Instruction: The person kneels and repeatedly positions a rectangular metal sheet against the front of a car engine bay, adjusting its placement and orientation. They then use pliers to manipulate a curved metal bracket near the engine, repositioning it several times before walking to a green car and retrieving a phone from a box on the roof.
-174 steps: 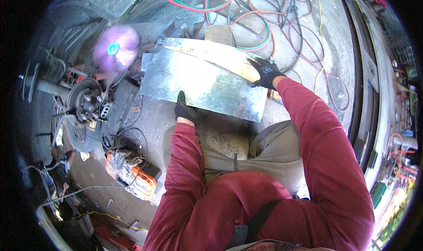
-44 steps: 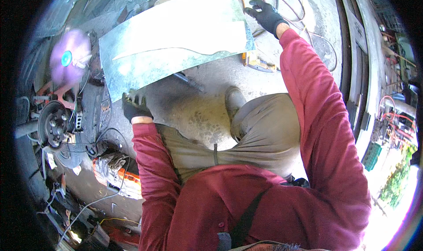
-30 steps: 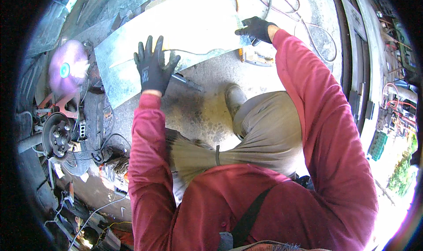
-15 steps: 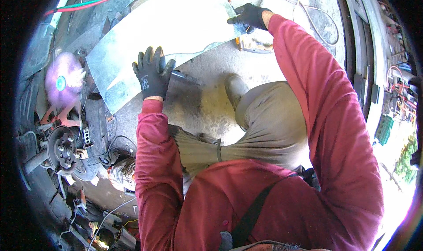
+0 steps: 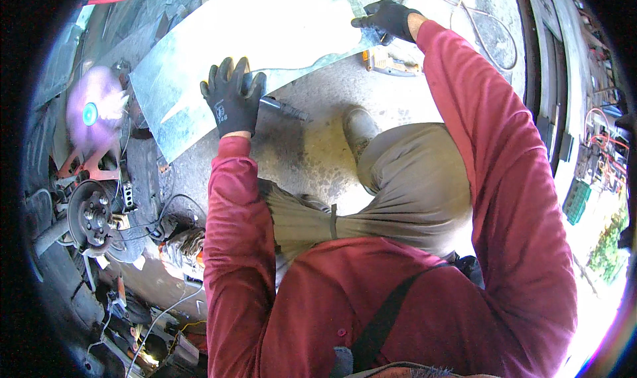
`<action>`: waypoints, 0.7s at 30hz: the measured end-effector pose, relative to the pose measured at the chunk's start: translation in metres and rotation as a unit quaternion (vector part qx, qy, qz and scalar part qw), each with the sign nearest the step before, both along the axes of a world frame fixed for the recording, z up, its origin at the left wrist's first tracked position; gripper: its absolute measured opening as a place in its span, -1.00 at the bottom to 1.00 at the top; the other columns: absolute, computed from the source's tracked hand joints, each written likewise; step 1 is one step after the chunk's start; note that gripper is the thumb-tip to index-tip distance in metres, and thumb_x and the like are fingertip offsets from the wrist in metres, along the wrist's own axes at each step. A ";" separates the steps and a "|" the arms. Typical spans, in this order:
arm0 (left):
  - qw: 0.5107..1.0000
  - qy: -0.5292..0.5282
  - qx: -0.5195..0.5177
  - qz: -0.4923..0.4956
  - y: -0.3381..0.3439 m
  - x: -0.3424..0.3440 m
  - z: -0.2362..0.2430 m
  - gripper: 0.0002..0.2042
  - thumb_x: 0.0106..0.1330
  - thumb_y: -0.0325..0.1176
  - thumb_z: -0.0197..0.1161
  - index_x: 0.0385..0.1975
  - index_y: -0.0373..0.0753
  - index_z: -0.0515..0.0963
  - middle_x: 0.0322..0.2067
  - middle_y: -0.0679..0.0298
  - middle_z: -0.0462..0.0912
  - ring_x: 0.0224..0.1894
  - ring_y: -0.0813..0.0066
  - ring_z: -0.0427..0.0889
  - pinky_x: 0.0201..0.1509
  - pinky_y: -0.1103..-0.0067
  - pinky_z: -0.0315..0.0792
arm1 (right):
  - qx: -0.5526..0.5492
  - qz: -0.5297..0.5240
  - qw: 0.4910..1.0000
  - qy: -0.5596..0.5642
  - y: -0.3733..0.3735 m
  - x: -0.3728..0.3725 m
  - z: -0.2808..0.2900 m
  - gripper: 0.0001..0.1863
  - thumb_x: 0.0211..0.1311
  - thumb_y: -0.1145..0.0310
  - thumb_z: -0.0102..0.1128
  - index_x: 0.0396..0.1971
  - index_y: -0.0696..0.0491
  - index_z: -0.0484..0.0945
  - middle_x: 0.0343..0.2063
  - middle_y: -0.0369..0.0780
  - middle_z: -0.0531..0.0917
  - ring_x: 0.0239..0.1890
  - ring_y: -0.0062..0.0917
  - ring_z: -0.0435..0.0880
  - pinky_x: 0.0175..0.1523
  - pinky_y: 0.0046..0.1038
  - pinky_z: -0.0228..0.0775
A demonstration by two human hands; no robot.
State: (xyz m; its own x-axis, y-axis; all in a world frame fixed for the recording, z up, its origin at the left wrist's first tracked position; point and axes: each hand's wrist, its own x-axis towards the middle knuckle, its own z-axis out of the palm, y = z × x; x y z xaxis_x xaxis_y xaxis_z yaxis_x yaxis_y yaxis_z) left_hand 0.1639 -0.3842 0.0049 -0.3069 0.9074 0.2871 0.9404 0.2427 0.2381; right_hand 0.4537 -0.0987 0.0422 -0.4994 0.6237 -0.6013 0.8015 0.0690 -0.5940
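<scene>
A large, shiny metal sheet [image 5: 192, 86] lies slanted in front of me, much of its surface washed out by glare. My left hand [image 5: 233, 99], in a black glove, rests on its near edge with the fingers spread out flat. At the sheet's right edge, my gloved right hand [image 5: 388, 20] is closed around the rim, thumb and fingers on either side. A dark cylindrical tool [image 5: 285, 107] pokes out from beneath the sheet beside my left hand. Just below my right hand, a yellow-orange tool [image 5: 391, 63] sits on the floor, partly covered by the sheet.
A pink-purple fan [image 5: 91, 114] spins at the left. Nearer on that side are a wheel hub [image 5: 93, 215] with studs, cables and assorted parts. Hoses [image 5: 481, 20] curl over the floor at the far right; a green crate [image 5: 577, 202] stands beyond the right-hand rails.
The sheet's right end and my right hand have shifted slightly right. My left hand stays spread on the near edge, slightly higher in view.
</scene>
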 end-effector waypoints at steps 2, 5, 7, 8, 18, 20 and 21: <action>1.000 -0.003 0.002 0.010 0.001 -0.001 -0.001 -0.49 0.33 0.08 0.43 0.24 0.07 0.65 0.35 0.12 0.52 0.46 -0.03 0.38 0.54 -0.13 0.04 | 0.004 0.011 1.000 -0.004 0.000 -0.001 0.001 -0.38 0.38 -0.01 0.41 0.20 0.18 0.63 -0.16 -0.10 0.79 -0.24 -0.36 0.84 -0.23 -0.30 0.80; 1.000 0.007 0.005 0.015 0.003 -0.001 -0.003 -0.49 0.33 0.07 0.43 0.24 0.08 0.66 0.35 0.13 0.52 0.46 -0.03 0.39 0.55 -0.12 0.04 | 0.005 -0.014 1.000 0.002 -0.001 -0.002 0.001 -0.39 0.39 -0.02 0.40 0.19 0.19 0.63 -0.17 -0.11 0.78 -0.23 -0.37 0.84 -0.23 -0.29 0.80; 1.000 0.001 0.005 0.018 0.003 -0.002 -0.004 -0.50 0.33 0.08 0.43 0.24 0.08 0.66 0.34 0.13 0.53 0.46 -0.03 0.38 0.55 -0.12 0.04 | 0.009 -0.012 1.000 -0.002 0.000 -0.004 0.000 -0.38 0.38 -0.03 0.40 0.20 0.18 0.63 -0.16 -0.11 0.79 -0.26 -0.37 0.83 -0.23 -0.29 0.80; 1.000 -0.001 0.007 0.019 0.004 -0.003 -0.005 -0.50 0.33 0.08 0.42 0.24 0.09 0.66 0.34 0.13 0.53 0.46 -0.02 0.38 0.56 -0.12 0.03 | 0.011 -0.012 1.000 -0.004 0.001 -0.005 0.000 -0.37 0.38 -0.03 0.41 0.20 0.17 0.63 -0.16 -0.11 0.79 -0.27 -0.36 0.83 -0.23 -0.29 0.80; 1.000 0.017 0.005 0.020 0.012 -0.012 -0.008 -0.50 0.34 0.09 0.42 0.24 0.09 0.66 0.34 0.15 0.53 0.48 0.01 0.36 0.57 -0.11 0.03 | 0.010 -0.028 1.000 0.006 0.006 -0.008 -0.007 -0.34 0.35 -0.02 0.45 0.21 0.22 0.62 -0.19 -0.10 0.79 -0.29 -0.36 0.84 -0.20 -0.27 0.80; 1.000 0.017 0.003 0.017 0.015 -0.015 -0.008 -0.50 0.34 0.08 0.42 0.24 0.09 0.66 0.34 0.15 0.53 0.48 0.01 0.36 0.57 -0.11 0.04 | 0.010 -0.023 1.000 0.002 0.007 -0.009 -0.006 -0.35 0.36 -0.02 0.45 0.21 0.21 0.62 -0.20 -0.10 0.79 -0.28 -0.37 0.84 -0.19 -0.28 0.80; 1.000 0.015 0.000 0.018 0.015 -0.016 -0.008 -0.50 0.34 0.08 0.41 0.24 0.09 0.66 0.34 0.15 0.53 0.47 0.01 0.36 0.57 -0.11 0.04 | 0.012 -0.028 1.000 0.000 0.006 -0.010 -0.006 -0.35 0.36 -0.01 0.45 0.20 0.21 0.63 -0.21 -0.11 0.79 -0.30 -0.38 0.83 -0.19 -0.30 0.80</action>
